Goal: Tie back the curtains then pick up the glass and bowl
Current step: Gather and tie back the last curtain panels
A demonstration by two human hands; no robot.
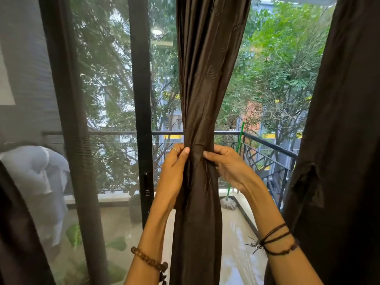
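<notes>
I see the brown curtain (202,83) hanging dead centre in front of me, gathered and twisted into a narrow waist level with the balcony rail. My left hand (174,167) pinches that waist from the left, thumb pressed to the cloth, a thin ring on one finger. My right hand (228,163) grips it from the right, fingers curled into the folds. The two hands sit close together, with only the bunched fabric between them. A beaded bracelet (149,261) circles my left wrist and dark cords (276,240) wrap my right.

A second dark curtain (337,140) hangs at the right edge. Left of the centre curtain stands a black door frame (141,99) with a mesh screen (98,120) beside it. Beyond is a wet balcony floor (234,243), a black railing (267,145), a mop (228,202) with a green handle leaning at the rail, and leafy trees. I can read no writing anywhere.
</notes>
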